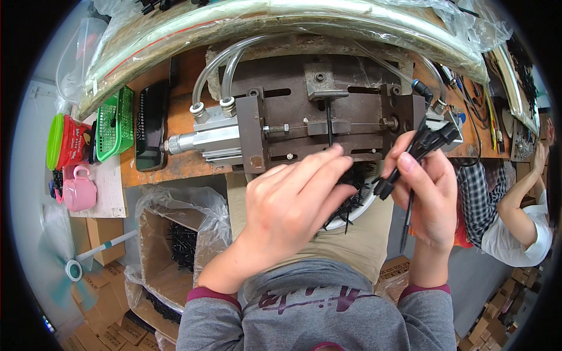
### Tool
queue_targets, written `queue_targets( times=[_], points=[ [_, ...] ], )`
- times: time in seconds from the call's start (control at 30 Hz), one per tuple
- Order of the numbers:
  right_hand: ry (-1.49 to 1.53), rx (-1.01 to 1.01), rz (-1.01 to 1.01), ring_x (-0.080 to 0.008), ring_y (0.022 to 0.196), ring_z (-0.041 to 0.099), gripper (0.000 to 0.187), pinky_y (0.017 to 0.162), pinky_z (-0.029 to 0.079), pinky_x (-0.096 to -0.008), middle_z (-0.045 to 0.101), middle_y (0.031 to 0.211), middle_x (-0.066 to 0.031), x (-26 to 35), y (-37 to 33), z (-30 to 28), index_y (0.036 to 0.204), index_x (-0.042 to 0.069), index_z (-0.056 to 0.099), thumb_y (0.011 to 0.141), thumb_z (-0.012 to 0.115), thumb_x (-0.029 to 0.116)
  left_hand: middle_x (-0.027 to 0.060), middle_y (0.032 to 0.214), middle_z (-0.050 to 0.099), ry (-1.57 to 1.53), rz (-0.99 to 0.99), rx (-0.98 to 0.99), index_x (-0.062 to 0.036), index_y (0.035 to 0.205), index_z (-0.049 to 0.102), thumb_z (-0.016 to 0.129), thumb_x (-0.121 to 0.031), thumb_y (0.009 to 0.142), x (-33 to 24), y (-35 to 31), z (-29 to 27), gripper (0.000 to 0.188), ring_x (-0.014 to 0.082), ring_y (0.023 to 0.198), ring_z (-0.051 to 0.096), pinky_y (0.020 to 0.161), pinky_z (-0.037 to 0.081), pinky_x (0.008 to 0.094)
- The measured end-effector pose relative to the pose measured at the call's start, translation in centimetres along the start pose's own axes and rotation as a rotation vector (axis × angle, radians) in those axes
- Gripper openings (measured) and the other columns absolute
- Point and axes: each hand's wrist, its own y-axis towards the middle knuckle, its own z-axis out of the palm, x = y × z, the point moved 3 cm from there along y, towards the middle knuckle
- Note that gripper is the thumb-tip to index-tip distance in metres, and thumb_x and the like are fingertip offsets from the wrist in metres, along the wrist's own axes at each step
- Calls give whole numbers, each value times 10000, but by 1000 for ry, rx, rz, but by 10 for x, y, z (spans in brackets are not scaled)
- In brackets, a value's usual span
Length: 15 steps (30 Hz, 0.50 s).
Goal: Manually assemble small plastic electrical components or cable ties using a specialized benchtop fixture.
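My right hand (430,193) is closed round a bundle of slim black plastic pieces (430,140) with wider ends. One thin length points down below the fingers. My left hand (293,196) reaches over the front of a dark metal fixture (363,67), fingers stretched out and thumb apart. Its fingertips are by the lower end of a thin black rod (329,120), which stands across the small block in the fixture's middle. Whether they touch it is hidden. Beneath my hands, a white bowl (366,207) on my lap holds many black pieces (350,205).
An air cylinder (213,143) with clear hoses is at the fixture's left. On the left are a green basket (117,126), a phone-like black slab (151,126), a pink cup (80,190) and a fan (73,270). A lined carton (158,251) stands below. Another person (521,228) sits at right.
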Motion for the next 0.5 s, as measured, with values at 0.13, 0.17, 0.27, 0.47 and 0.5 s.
queue_targets(
  times=[0.13,0.17,0.27,0.47,0.5],
  points=[
    [-41,71,129,-16,597,495,154,497,340,-173,659,858,-22,-12,-4,9,1082,28,606,992,636,149,127,1031,730,-210,151,-60,-27,1020,758,871,-69,661,-16,2,-6,378,213,782,715,656,583,304],
    [-24,90,147,-21,603,510,160,501,354,-173,660,860,-30,-14,-3,9,1094,26,605,992,635,145,103,982,726,-207,112,-17,-30,1002,768,863,-58,665,-20,2,-8,352,212,790,712,650,583,308],
    [65,89,116,-28,594,513,171,500,367,-176,671,870,-49,-8,-1,7,1101,21,606,990,637,149,106,997,715,-176,82,0,-26,996,770,858,-52,673,-22,0,-17,336,210,795,709,647,582,311],
    [-33,-70,-197,-36,599,539,159,475,382,-164,715,914,-110,3,-2,-8,1029,-24,678,945,687,112,163,1190,685,-28,-10,-31,-2,984,744,849,-47,675,-6,-13,-5,329,195,766,696,653,569,297],
    [-54,-72,-212,-38,608,546,152,478,389,-164,718,922,-112,2,-3,-7,1025,-26,690,937,694,98,163,1242,683,100,28,2,-7,964,732,844,-68,678,-4,-12,-2,313,181,703,679,631,551,283]
  ],
)
